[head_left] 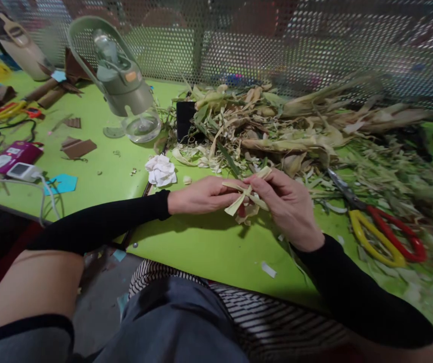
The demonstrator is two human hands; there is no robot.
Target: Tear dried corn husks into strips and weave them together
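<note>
Pale corn husk strips [247,193], crossed over one another with splayed ends, are held between my two hands above the green table. My left hand [207,194] comes in from the left, its fingers closed around the lower side of the strips. From the right, my right hand [286,204] pinches the upper end of the husk between thumb and fingers. Some fingertips are hidden behind the strips. Behind my hands lies a large heap of dried corn husks [265,121]. To the right, scissors [375,227] with one red and one yellow handle lie among husk scraps.
A clear bottle with a green-grey lid [129,85] stands back left. A black phone-like object [185,121] leans by the heap. Crumpled white tissue [160,170] lies near my left hand. A purple power box [14,156] with cables sits far left. A perforated metal screen [239,45] borders the back.
</note>
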